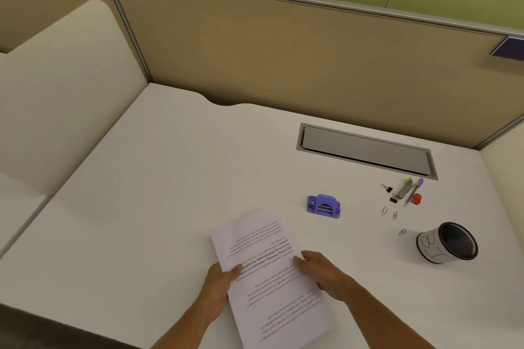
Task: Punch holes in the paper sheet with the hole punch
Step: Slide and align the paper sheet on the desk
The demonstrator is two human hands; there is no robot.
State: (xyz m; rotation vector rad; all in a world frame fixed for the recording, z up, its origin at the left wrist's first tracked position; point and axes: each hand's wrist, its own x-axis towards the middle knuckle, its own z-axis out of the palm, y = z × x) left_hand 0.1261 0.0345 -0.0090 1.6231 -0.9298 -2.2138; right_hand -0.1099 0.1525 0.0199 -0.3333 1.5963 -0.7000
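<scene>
Both hands, left and right, gripping paper edges; punch sitting untouched beyond right hand; no holes showing, punching not yet begun.

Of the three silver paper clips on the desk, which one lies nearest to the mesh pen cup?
The paper clip lying alone, just left of the mesh pen cup. The other two paper clips lie together farther back, below the binder clips.

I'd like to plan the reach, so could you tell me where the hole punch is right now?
In the head view the purple hole punch sits on the desk, just beyond and right of the paper sheet, left of the binder clips.
</scene>
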